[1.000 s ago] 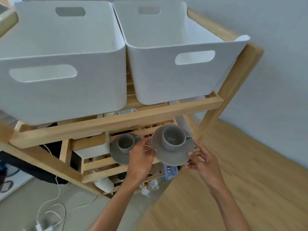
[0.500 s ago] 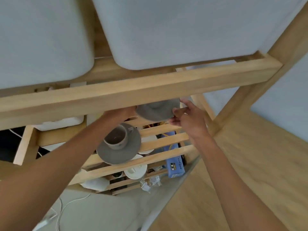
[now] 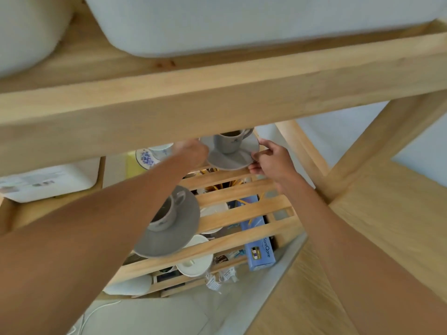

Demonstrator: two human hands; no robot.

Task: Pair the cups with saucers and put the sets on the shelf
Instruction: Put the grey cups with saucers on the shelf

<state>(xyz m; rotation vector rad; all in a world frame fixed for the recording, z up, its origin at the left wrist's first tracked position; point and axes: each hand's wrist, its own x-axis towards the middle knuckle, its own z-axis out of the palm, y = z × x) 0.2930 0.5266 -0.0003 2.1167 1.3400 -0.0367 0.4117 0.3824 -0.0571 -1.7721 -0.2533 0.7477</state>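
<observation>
Two hands carry one grey saucer [image 3: 229,157] with a grey cup [image 3: 228,142] standing upright on it, deep under the front rail [image 3: 217,102] of the wooden shelf unit. The saucer lies between the hands: the right hand [image 3: 271,159] is at its right rim, fingers curled closed on the edge, thumb above and the others below. The left hand [image 3: 193,152] is at the left rim and blurred, so I cannot tell for sure how its fingers hold, though it seems to support that side. The saucer looks tilted a little toward the camera, and whether it already touches the slats [image 3: 242,189] under it I cannot tell. The cup handle points to the right and back, partly hidden by the rail. Nearer to the person, a second grey cup and saucer [image 3: 174,226] already rests on the same slatted level, partly covered by the left forearm. A cup with blue flowers [image 3: 154,154] stands just beside the left hand, at the back. I judge the set must go straight down, and both hands are equally near, so neither can let go first. Below the slats are a blue box [image 3: 260,245] and white lids [image 3: 194,263].
</observation>
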